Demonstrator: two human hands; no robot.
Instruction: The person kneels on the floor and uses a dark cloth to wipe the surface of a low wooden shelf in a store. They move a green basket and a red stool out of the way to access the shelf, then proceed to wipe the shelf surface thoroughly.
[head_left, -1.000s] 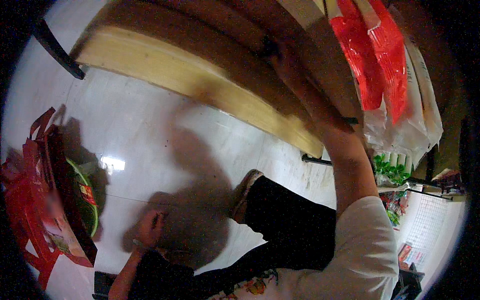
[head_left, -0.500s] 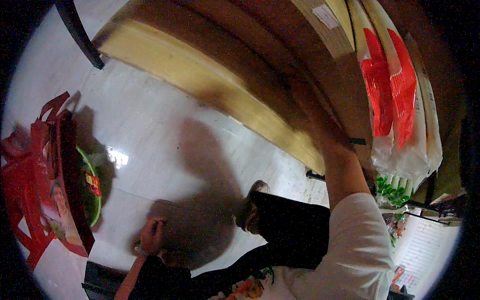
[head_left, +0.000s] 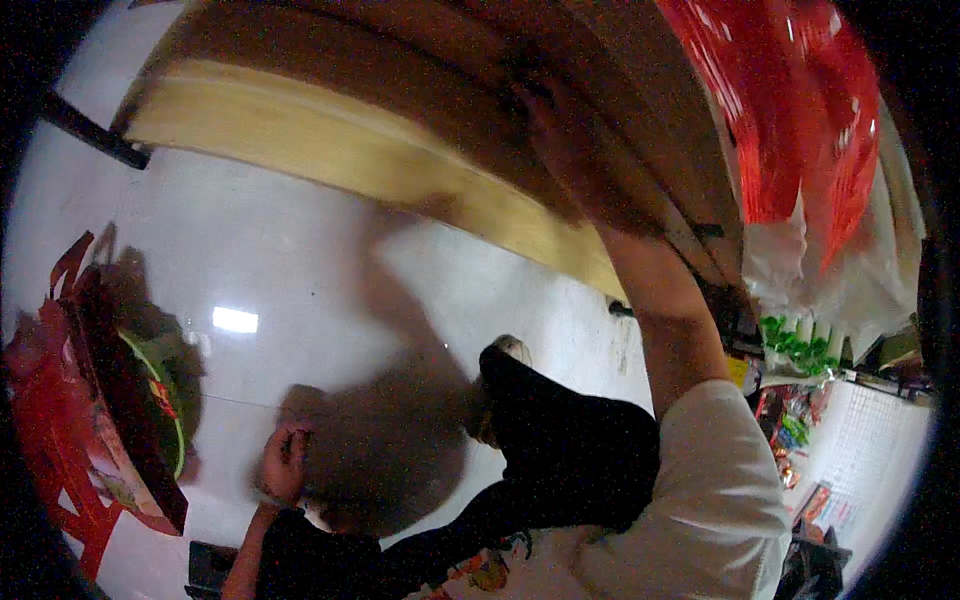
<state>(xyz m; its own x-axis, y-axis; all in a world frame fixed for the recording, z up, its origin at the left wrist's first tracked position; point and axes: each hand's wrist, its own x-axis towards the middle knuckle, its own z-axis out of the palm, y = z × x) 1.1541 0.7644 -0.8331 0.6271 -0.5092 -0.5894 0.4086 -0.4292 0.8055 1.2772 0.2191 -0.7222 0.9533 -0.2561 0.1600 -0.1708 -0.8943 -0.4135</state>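
My right hand (head_left: 548,118) reaches far over a brown wooden shelf (head_left: 330,62) with a pale yellow front edge. Its fingers lie in deep shadow by a small dark patch, so I cannot make out whether they hold anything. My left hand (head_left: 286,464) hangs low over the pale floor, fingers curled in, with no object visible in it. To its left stands a red carrier bag (head_left: 60,400) with a printed picture on its side. Beside the bag a curved green strip (head_left: 165,400) with a red and yellow label shows.
Long plastic packages (head_left: 800,140) with red panels and green-patterned ends hang or stand at the right, close to my right arm. A black shelf leg (head_left: 95,130) meets the floor at far left. Colourful packets (head_left: 790,430) and a white grid panel (head_left: 865,445) lie beyond my right shoulder.
My right hand has moved farther over the shelf, up and left in view. The view has shifted, so the red packages look larger and nearer. My left hand stays low, fingers curled.
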